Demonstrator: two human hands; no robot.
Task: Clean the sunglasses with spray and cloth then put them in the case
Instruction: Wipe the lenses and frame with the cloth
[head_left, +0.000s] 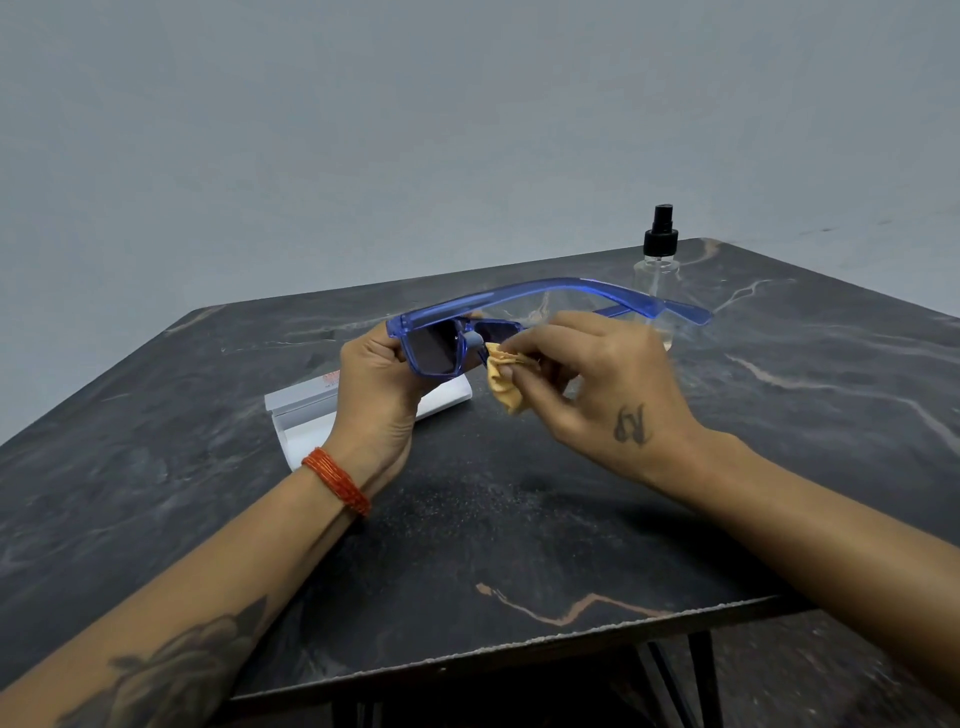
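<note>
Plainly the wiping step is in hand: the left hand (382, 371) holds the sunglasses (457, 338) above the table (519, 519) by the frame's left end, its grip curled round that corner, while the right hand (597, 374) pinches the yellow cloth (504, 374) at the inner lens beside the nose bridge. The arms are open and point away toward the spray (658, 270), which stands well apart at the far side. Next, I judge, the cloth must finish both lenses, then the arms be folded for the white case (311, 415), which lies on the table just under the left hand.
</note>
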